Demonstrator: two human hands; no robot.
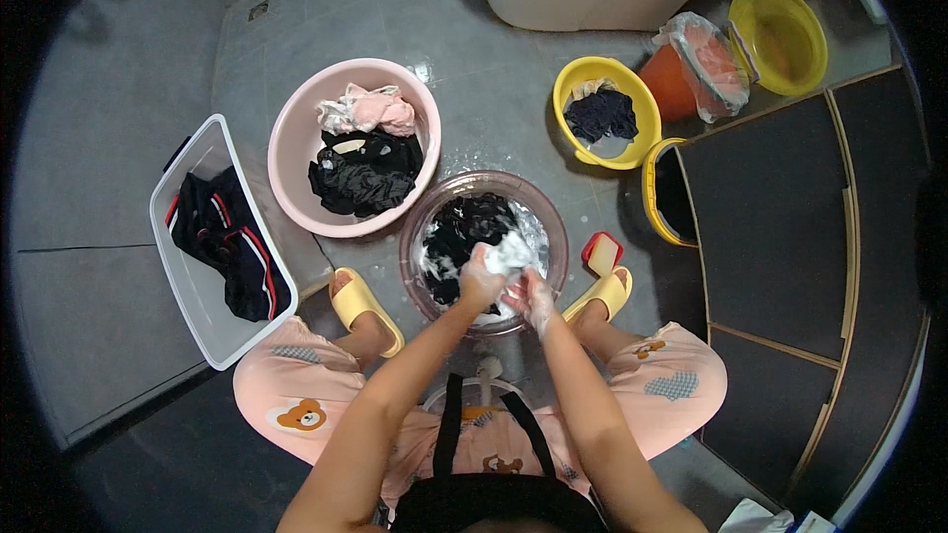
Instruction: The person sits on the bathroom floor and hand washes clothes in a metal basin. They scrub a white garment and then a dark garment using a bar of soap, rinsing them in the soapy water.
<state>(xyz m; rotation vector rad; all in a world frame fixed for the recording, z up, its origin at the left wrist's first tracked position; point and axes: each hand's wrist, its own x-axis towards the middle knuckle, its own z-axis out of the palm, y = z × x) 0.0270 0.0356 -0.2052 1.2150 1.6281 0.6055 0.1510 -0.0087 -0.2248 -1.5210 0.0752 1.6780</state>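
We see white lather (510, 254) on black laundry (470, 222), a pink basin (293, 143), yellow slippers (357, 299) and peach trousers (331, 385) with brown bears (308, 415).

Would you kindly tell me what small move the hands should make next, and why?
I would probably rub the white, sudsy mass between both hands: the left hand is closed against it, the right hand is right beside it, and dark clothing lies in foamy water in the round basin below.

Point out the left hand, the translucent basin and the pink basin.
Left hand (481, 282), head view: back of hand.
Translucent basin (558, 266), head view: right rim.
Pink basin (295, 154), head view: left inner wall.
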